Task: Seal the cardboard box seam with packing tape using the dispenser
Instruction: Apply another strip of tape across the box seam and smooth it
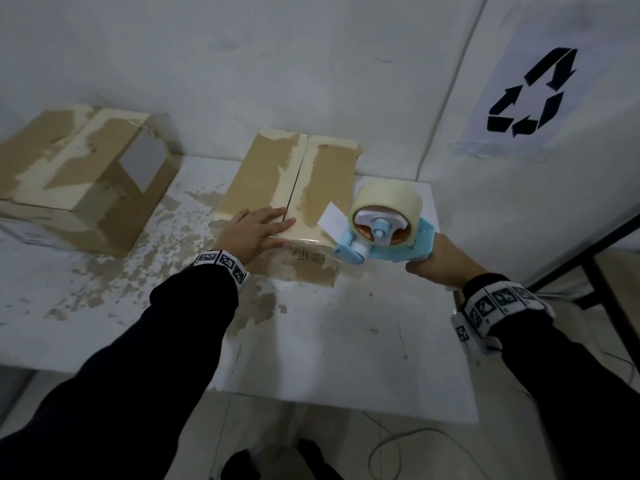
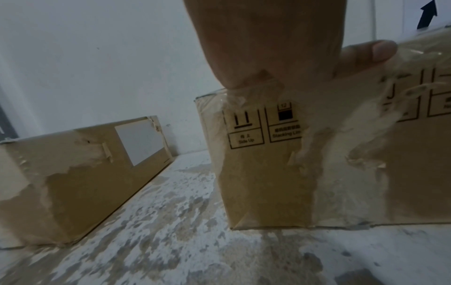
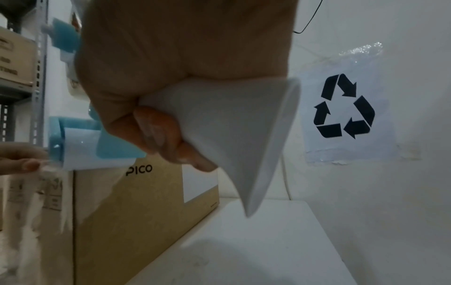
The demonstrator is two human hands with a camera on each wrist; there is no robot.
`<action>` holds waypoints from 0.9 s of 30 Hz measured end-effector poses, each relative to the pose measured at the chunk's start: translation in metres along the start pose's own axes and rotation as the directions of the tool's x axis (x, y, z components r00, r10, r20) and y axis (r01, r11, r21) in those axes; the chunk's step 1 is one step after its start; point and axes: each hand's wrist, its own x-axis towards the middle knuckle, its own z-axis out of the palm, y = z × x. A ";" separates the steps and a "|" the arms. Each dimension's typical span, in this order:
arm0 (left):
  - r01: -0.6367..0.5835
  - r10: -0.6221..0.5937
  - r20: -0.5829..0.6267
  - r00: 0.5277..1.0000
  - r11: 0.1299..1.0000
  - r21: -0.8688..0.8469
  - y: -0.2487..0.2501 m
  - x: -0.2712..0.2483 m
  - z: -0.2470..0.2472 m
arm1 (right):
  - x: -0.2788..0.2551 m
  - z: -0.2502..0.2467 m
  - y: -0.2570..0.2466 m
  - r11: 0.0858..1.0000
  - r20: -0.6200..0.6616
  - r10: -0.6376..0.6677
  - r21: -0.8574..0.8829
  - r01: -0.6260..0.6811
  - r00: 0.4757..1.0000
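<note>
While the left hand lies flat on the near end of the cardboard box, its fingers straight and pressing the flaps down, the right hand is wrapped round the white handle of the blue tape dispenser — a firm full grip, seen close in the right wrist view. This box stands on the white bench, near its back edge by the wall. Its centre seam shows as a dark open line along the top; only torn pale strips flank it, so I judge the sealing not yet begun. The dispenser's roller hangs just beside the box's near right corner. Whether it touches the card I cannot tell. Left to do — start the tape at the near end, draw it along the whole seam, cut it and press it down. A second box sits well apart on the left.
</note>
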 end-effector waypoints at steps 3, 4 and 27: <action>-0.017 0.016 -0.010 1.000 1.000 -0.017 0.000 0.000 -0.001 | -0.003 0.007 0.011 1.000 -0.030 0.019 0.019 -0.019 0.999; -0.020 0.020 -0.013 1.000 1.000 -0.013 0.000 0.001 -0.002 | -0.005 0.010 0.013 0.999 -0.047 0.023 0.034 -0.021 0.999; -0.222 0.198 -0.175 0.964 0.966 -0.130 0.054 0.018 -0.004 | 0.008 0.026 0.038 0.988 -0.192 0.074 0.150 -0.045 0.979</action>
